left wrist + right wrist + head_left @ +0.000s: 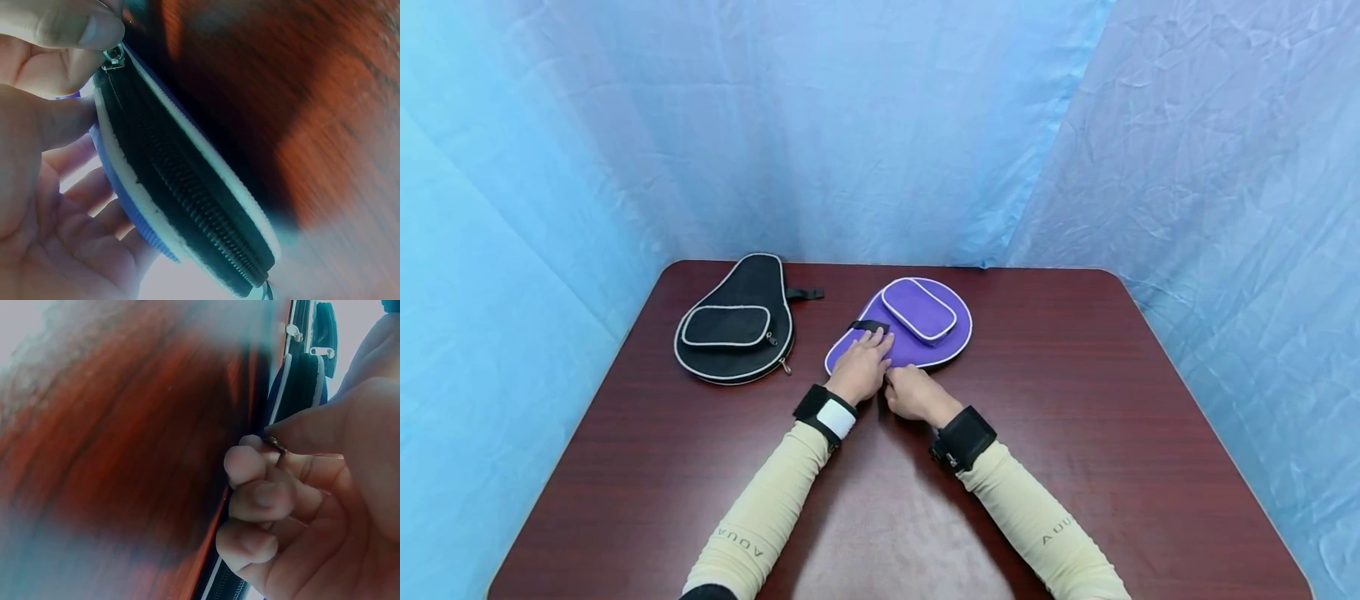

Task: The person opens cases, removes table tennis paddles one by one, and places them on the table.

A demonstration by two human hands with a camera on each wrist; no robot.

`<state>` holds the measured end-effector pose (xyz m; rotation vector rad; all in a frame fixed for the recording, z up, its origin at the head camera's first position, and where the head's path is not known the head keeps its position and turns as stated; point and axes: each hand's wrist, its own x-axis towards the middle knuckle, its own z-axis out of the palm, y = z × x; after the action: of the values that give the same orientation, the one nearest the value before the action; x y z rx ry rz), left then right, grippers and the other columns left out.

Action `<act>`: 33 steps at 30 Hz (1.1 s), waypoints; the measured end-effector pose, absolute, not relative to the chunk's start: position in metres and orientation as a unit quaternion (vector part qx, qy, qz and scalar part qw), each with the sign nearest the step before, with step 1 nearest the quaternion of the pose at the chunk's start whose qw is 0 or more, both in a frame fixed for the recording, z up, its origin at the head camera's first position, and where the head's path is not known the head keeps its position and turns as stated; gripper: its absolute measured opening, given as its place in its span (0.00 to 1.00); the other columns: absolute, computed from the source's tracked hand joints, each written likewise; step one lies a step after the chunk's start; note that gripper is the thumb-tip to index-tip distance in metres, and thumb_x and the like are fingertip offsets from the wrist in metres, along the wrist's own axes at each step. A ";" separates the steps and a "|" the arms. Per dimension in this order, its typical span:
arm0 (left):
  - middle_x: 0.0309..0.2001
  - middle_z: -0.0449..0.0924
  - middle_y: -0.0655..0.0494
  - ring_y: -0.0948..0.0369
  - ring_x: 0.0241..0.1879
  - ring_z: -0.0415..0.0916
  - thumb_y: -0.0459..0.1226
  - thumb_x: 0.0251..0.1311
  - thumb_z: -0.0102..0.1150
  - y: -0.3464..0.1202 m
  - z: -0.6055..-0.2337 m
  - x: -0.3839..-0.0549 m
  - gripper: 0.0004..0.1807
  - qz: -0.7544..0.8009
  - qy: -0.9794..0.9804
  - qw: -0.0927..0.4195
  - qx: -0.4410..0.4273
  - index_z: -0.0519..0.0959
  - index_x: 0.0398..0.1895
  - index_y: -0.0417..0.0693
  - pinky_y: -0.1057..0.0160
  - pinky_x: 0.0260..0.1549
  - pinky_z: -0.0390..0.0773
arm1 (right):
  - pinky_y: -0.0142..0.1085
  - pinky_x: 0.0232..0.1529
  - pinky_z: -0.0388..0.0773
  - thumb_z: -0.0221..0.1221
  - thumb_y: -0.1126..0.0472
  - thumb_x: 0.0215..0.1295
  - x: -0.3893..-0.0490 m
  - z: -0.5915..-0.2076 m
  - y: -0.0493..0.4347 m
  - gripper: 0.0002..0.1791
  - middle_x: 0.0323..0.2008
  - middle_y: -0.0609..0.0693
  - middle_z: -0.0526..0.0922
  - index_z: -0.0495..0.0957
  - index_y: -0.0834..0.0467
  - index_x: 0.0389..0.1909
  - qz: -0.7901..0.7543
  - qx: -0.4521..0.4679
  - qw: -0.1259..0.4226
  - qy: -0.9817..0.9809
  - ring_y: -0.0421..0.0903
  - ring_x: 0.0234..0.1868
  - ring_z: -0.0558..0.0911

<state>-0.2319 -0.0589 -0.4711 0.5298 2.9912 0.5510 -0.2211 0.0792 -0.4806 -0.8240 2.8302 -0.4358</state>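
A purple paddle case with white piping lies flat near the back of the table. My left hand rests on its narrower end with fingers extended, beside a black strap. At the near edge, my right hand pinches a metal zipper pull between thumb and curled fingers. The left wrist view shows the black zipper running along the case's side from the pull, its teeth meshed. My left thumb lies against the case's side there.
To the left lies a black paddle case with white piping, a front pocket and a strap sticking out to the right. The dark red wooden table has blue cloth hanging behind and at both sides.
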 end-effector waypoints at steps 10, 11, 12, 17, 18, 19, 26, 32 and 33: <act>0.73 0.62 0.42 0.45 0.73 0.59 0.37 0.73 0.50 -0.061 -0.478 -0.228 0.25 0.187 0.966 -0.008 0.180 0.68 0.71 0.43 0.50 0.71 0.60 | 0.47 0.35 0.80 0.56 0.67 0.63 -0.226 -0.491 0.088 0.07 0.22 0.52 0.80 0.76 0.58 0.25 -0.162 -0.341 0.056 0.924 0.56 0.32 0.85; 0.73 0.62 0.42 0.45 0.72 0.60 0.37 0.73 0.50 -0.061 -0.479 -0.228 0.25 0.190 0.965 -0.016 0.180 0.68 0.71 0.42 0.49 0.71 0.61 | 0.46 0.35 0.80 0.56 0.67 0.64 -0.227 -0.492 0.090 0.08 0.21 0.51 0.79 0.76 0.57 0.25 -0.163 -0.354 0.055 0.919 0.55 0.31 0.85; 0.73 0.62 0.42 0.45 0.72 0.60 0.37 0.73 0.50 -0.061 -0.480 -0.227 0.24 0.191 0.965 -0.021 0.179 0.68 0.71 0.42 0.49 0.71 0.61 | 0.46 0.34 0.79 0.56 0.67 0.64 -0.228 -0.494 0.092 0.08 0.21 0.50 0.79 0.75 0.57 0.25 -0.164 -0.369 0.053 0.913 0.54 0.31 0.84; 0.71 0.65 0.42 0.44 0.71 0.62 0.37 0.73 0.50 -0.060 -0.481 -0.224 0.25 0.193 0.962 -0.049 0.188 0.68 0.70 0.38 0.48 0.70 0.62 | 0.40 0.31 0.76 0.55 0.67 0.65 -0.234 -0.498 0.103 0.10 0.20 0.45 0.74 0.74 0.56 0.24 -0.174 -0.428 0.054 0.885 0.46 0.26 0.79; 0.71 0.66 0.41 0.44 0.71 0.62 0.36 0.73 0.50 -0.060 -0.479 -0.224 0.25 0.193 0.961 -0.052 0.191 0.68 0.70 0.37 0.47 0.69 0.62 | 0.39 0.31 0.75 0.55 0.67 0.65 -0.236 -0.498 0.105 0.10 0.20 0.45 0.74 0.74 0.55 0.24 -0.175 -0.438 0.058 0.880 0.45 0.25 0.78; 0.71 0.66 0.41 0.44 0.71 0.62 0.36 0.73 0.50 -0.060 -0.478 -0.223 0.25 0.194 0.960 -0.055 0.194 0.68 0.70 0.37 0.47 0.69 0.62 | 0.38 0.30 0.75 0.55 0.67 0.66 -0.237 -0.498 0.106 0.10 0.20 0.44 0.73 0.74 0.55 0.24 -0.177 -0.445 0.064 0.876 0.43 0.25 0.76; 0.71 0.65 0.40 0.44 0.72 0.61 0.36 0.73 0.49 -0.057 -0.468 -0.221 0.25 0.205 0.956 -0.045 0.206 0.68 0.70 0.37 0.46 0.70 0.60 | 0.34 0.30 0.71 0.58 0.68 0.64 -0.248 -0.493 0.117 0.12 0.19 0.42 0.70 0.73 0.55 0.21 -0.167 -0.453 0.076 0.872 0.39 0.24 0.71; 0.72 0.64 0.41 0.45 0.73 0.59 0.38 0.74 0.48 -0.053 -0.464 -0.223 0.24 0.193 0.955 -0.036 0.223 0.68 0.70 0.38 0.48 0.71 0.59 | 0.37 0.26 0.72 0.59 0.68 0.62 -0.257 -0.485 0.133 0.14 0.16 0.43 0.69 0.71 0.54 0.18 -0.141 -0.370 0.052 0.917 0.43 0.21 0.72; 0.72 0.64 0.42 0.45 0.73 0.58 0.39 0.74 0.48 -0.052 -0.464 -0.223 0.25 0.190 0.955 -0.032 0.227 0.68 0.70 0.38 0.48 0.72 0.58 | 0.38 0.26 0.72 0.58 0.68 0.62 -0.258 -0.484 0.135 0.14 0.16 0.44 0.70 0.71 0.54 0.18 -0.135 -0.354 0.050 0.924 0.44 0.21 0.74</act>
<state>-0.2232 -0.0519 -0.4638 0.7267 3.0626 0.6081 -0.2581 0.1353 -0.4841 -1.0779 2.8144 -0.4118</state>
